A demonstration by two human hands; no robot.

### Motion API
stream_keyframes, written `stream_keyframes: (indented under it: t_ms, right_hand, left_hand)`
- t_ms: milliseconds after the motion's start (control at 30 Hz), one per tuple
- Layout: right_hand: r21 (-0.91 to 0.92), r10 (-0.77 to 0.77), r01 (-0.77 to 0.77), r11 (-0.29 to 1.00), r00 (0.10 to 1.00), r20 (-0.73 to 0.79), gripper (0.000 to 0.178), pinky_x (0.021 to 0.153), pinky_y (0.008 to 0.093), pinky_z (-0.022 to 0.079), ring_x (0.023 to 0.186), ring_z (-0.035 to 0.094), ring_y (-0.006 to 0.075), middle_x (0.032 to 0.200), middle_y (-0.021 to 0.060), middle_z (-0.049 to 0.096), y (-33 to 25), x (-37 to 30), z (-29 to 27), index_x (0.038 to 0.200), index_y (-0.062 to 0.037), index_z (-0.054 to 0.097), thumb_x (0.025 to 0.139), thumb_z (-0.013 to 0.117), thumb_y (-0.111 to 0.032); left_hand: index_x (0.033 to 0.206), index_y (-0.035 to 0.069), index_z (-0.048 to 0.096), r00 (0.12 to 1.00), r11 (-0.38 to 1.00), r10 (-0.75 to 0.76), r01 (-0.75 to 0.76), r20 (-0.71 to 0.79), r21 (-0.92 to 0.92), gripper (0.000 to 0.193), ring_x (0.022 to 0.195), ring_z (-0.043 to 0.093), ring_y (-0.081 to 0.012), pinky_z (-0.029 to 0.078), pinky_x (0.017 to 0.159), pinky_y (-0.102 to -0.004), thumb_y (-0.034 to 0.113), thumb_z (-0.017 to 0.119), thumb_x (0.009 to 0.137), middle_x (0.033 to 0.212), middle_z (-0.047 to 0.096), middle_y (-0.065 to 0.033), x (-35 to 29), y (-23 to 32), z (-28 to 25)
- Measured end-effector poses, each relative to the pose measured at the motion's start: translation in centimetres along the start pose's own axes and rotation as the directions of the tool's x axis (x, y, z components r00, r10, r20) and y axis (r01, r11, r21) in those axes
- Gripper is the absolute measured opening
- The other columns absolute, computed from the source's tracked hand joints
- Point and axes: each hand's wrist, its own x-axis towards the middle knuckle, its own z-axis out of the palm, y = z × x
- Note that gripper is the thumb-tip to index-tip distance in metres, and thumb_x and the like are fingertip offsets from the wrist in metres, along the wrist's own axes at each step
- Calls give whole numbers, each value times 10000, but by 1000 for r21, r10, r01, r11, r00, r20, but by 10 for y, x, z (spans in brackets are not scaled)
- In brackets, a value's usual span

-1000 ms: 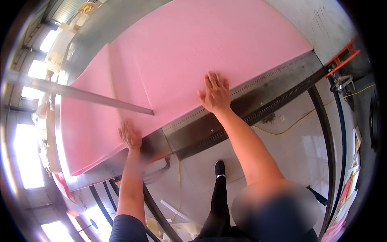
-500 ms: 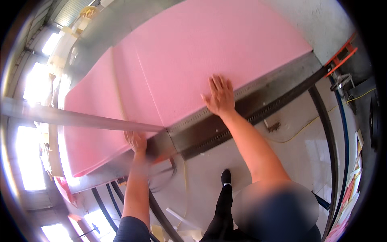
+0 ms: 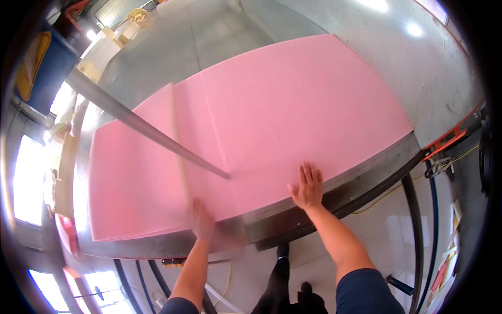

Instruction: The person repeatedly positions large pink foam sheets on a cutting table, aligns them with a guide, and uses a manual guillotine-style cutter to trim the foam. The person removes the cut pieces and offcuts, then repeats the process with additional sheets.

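A large pink foam sheet (image 3: 293,99) lies across a grey metal table (image 3: 157,57). A raised fold or overlapping edge (image 3: 180,152) runs across its left part, and a thin straight line runs to the right of that. My right hand (image 3: 308,186) rests palm down on the sheet close to its near edge, fingers stretched out. Close to the fold's near end, my left hand (image 3: 202,220) is smeared by motion, its fingers pointing away from me and holding nothing I can see. Whether it touches the sheet I cannot tell.
A slanting metal pole (image 3: 149,128) reaches over the sheet from the upper left, near a blue machine housing (image 3: 55,68). Dark curved tubing (image 3: 366,191) runs along the table's near side. An orange metal part (image 3: 444,141) is at the right. Offcuts (image 3: 447,251) are stacked at the lower right.
The view has shifted, showing more table beyond the sheet. My left hand has moved right relative to the fold's near end. My right hand remains flat near the sheet's near edge.
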Motion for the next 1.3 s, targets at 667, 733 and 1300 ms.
stream_keyframes:
  t_ms: [667,733,1300]
  right_hand:
    - [7,85,-86,996,996,31,747,1144,553,307,1397,411,376,1495,163,473,-4,-19,-78,1444,-32,485,834,648,-432]
    - [12,97,-97,995,995,17,744,1145,550,308,1409,396,368,1507,155,458,5,-4,-77,1449,-35,476,849,638,-442]
    - [9,180,-181,984,983,24,779,1200,517,238,1496,269,326,1595,136,339,30,-4,-53,1521,-56,370,892,606,-450]
  left_hand:
    - [1418,43,495,997,998,68,-68,20,2,539,1400,428,-352,215,1185,-551,297,493,942,1473,506,-149,0,27,-55]
    - [1407,33,493,995,995,97,-97,19,14,532,1409,425,-351,223,1183,-557,342,418,980,1457,522,-155,22,34,-45]
    - [1441,39,479,974,976,217,-215,-61,29,525,1405,434,-320,213,1192,-511,308,426,992,1477,511,-144,57,45,-10]
